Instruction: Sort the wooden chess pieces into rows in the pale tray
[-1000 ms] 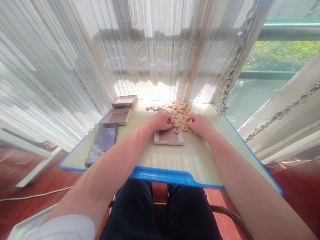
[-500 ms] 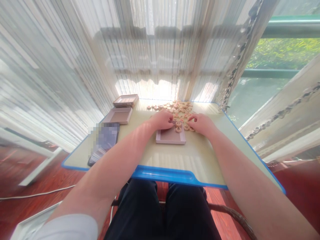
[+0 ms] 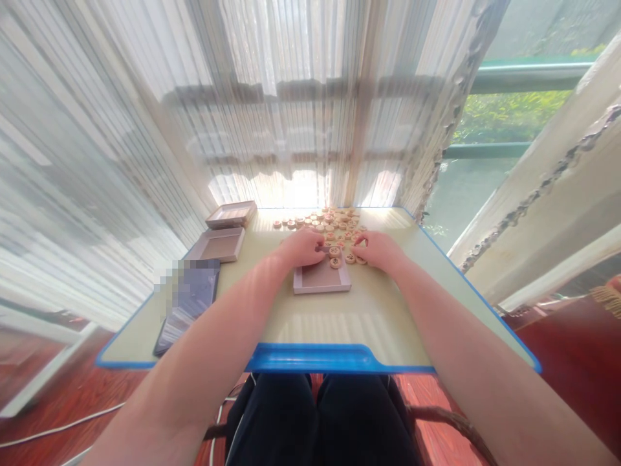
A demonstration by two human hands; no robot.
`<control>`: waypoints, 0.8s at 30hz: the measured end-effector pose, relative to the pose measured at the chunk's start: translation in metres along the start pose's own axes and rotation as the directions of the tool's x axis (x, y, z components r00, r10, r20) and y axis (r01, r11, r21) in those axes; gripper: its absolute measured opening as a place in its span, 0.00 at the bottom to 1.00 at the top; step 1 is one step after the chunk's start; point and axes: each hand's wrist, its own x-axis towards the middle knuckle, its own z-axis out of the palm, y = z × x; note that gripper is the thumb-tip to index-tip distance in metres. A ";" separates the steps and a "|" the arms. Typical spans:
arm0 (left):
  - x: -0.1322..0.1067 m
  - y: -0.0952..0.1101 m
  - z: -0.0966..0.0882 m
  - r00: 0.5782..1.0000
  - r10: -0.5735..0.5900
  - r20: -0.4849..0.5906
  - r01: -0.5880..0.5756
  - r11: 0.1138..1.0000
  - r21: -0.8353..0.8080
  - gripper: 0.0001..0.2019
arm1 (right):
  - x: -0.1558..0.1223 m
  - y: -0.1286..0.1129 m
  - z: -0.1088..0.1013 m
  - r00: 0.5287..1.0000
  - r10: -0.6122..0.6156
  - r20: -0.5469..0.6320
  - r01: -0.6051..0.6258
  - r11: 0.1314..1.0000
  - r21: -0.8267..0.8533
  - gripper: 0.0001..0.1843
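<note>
one left hand [image 3: 305,248], one right hand [image 3: 380,250], both grips unclear, by one box [image 3: 322,288] with two discs [image 3: 335,263]

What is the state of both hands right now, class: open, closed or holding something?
Left hand: curled over the nearest box; grip cannot be told.
Right hand: curled beside wooden pieces; grip cannot be told.
</note>
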 end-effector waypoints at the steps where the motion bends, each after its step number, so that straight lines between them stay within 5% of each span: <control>1: 0.000 0.000 0.000 1.000 0.001 0.000 -0.001 1.000 0.000 0.06 | 0.000 0.000 0.000 1.000 -0.001 -0.001 0.001 1.000 0.001 0.15; 18: -0.001 0.002 -0.003 1.000 -0.025 0.014 0.025 1.000 -0.014 0.05 | 0.000 0.000 0.001 0.998 0.049 0.027 -0.048 0.998 -0.037 0.17; 24: 0.000 0.002 -0.003 0.993 -0.122 -0.004 0.119 0.975 -0.188 0.07 | -0.002 -0.001 -0.001 0.999 0.044 0.024 -0.044 0.999 -0.021 0.17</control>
